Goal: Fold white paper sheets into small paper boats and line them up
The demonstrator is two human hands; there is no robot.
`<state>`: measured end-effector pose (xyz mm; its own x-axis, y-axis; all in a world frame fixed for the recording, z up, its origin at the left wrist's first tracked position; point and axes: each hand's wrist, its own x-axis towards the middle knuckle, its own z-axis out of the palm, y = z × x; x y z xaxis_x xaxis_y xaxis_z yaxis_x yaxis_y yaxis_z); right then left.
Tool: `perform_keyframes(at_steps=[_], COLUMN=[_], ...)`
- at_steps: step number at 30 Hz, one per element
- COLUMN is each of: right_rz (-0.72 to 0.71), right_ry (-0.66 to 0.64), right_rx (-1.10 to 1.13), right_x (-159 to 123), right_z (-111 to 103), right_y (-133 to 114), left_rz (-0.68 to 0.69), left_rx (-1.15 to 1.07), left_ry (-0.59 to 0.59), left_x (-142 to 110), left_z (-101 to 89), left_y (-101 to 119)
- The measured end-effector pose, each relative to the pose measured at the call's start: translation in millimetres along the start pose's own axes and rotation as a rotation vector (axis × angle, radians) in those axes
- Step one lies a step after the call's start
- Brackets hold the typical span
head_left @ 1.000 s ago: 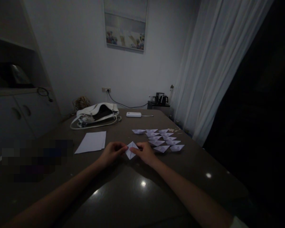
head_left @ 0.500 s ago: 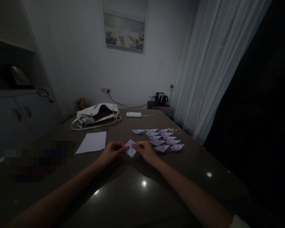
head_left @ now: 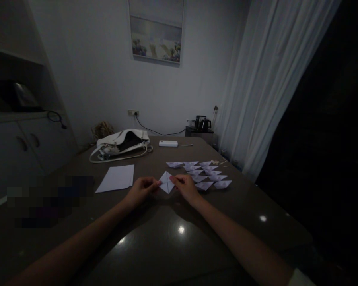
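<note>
A small diamond of folded white paper (head_left: pixel 167 183), with crease lines crossing at its middle, is held up above the table. My left hand (head_left: pixel 142 190) pinches its left corner between thumb and fingers. On the opposite corner my right hand (head_left: pixel 187 188) has a like pinch, thumb on the near face. Just beyond my right hand several folded paper boats (head_left: pixel 205 185) stand in rows. A stack of white paper sheets (head_left: pixel 115 178) lies flat to the left of my left hand.
On the dark glossy table (head_left: pixel 149 246), a white handbag (head_left: pixel 122 143) sits open at the back left. A white power bank (head_left: pixel 168 143) with a short cable lies at the back. Small scraps (head_left: pixel 216 162) lie behind the boats. A kettle set (head_left: pixel 203 124) stands beyond the table.
The folded paper has turned between my fingers and now shows a wider diamond with crossing creases. My right thumb has moved from its middle toward the right corner, and both hands remain on it.
</note>
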<state>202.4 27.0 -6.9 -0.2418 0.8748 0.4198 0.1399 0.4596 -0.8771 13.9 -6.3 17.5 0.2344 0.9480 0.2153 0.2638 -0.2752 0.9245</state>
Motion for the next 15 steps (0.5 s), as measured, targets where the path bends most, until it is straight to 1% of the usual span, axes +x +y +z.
perform_keyframes(at_steps=[4, 8, 12, 15], right_rz=[0.050, 0.039, 0.042, 0.062], right_ry=[-0.001, -0.020, -0.012, -0.037], right_rx=[0.139, 0.259, 0.228, 0.205], right_x=[1.6, 3.2, 2.6, 1.7], right_z=[0.5, -0.8, 0.1, 0.9], right_y=[-2.2, -3.9, -0.9, 2.3], left_rz=[0.022, 0.022, 0.075, 0.126], left_rx=[-0.024, -0.011, -0.057, -0.003], left_ry=[0.003, -0.005, 0.017, -0.019], left_x=[0.1, 0.7, -0.1, -1.3], left_z=[-2.4, -1.8, 1.7, 3.5], left_y=[1.5, -1.8, -7.5, -9.9])
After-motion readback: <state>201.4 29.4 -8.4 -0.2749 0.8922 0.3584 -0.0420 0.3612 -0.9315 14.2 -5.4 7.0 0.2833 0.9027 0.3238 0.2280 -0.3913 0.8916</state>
